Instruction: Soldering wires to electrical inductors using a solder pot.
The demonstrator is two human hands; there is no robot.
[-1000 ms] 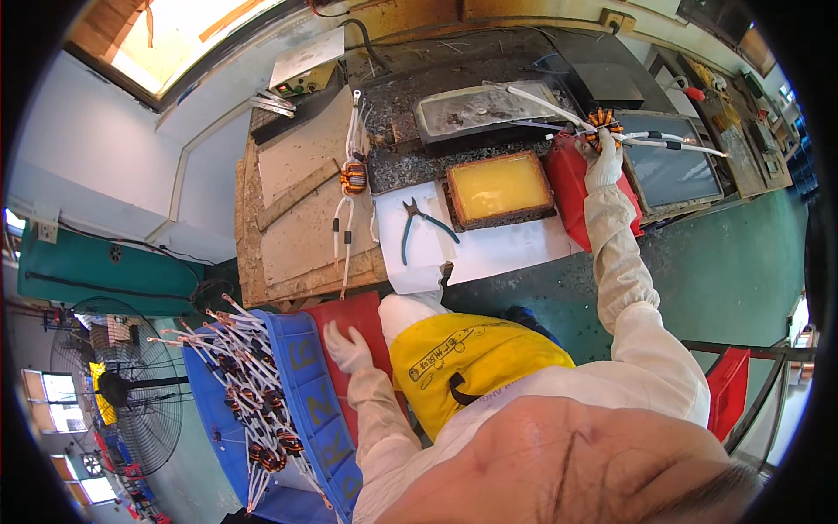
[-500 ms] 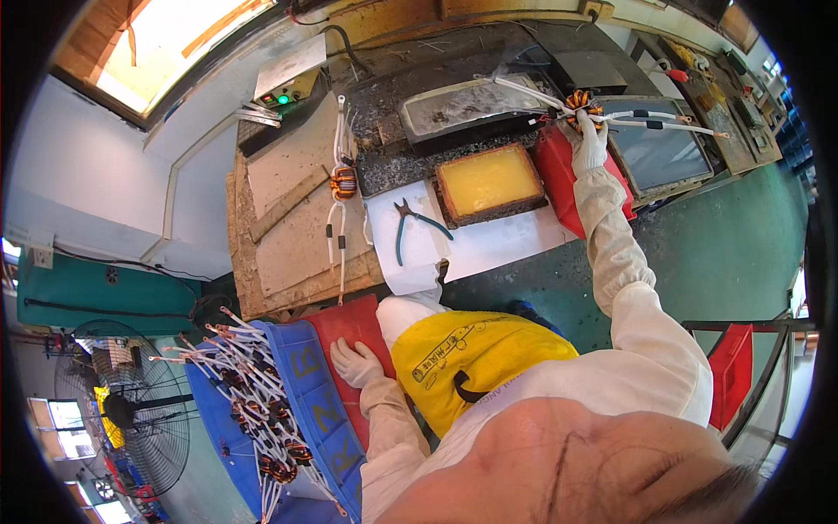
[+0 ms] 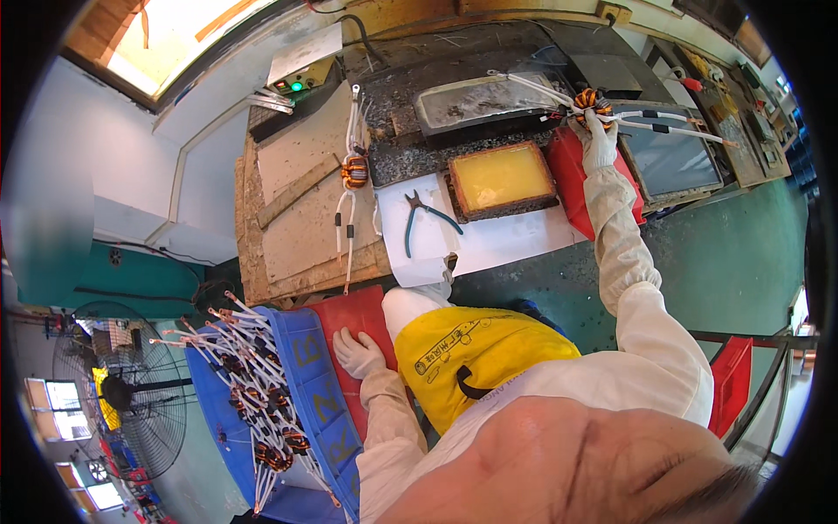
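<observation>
My right hand (image 3: 599,147) is closed on a copper-wound ring coil (image 3: 594,103) with white-sleeved leads. Leads on one side reach left over the rim of a metal trough (image 3: 476,103) with a dull silvery surface; others stick out to the right. My left hand (image 3: 359,353) lies flat on a red surface (image 3: 351,307), fingers apart, holding nothing. Beside it stands a blue crate (image 3: 321,371) heaped with similar coils (image 3: 271,402). Another coil (image 3: 355,172) lies on the bench board, its leads stretched out both ways.
Blue-handled cutters (image 3: 415,218) lie on white paper (image 3: 489,246) at the bench front. A tray of yellow material (image 3: 500,178) sits before the trough, beside a red box (image 3: 572,188). A box with a green light (image 3: 301,80) stands behind; a fan (image 3: 118,393) is at left.
The whole view has shifted slightly, so the bench appears a little further right and lower. My right hand still holds the coil beside the trough; my left hand stays on the red surface.
</observation>
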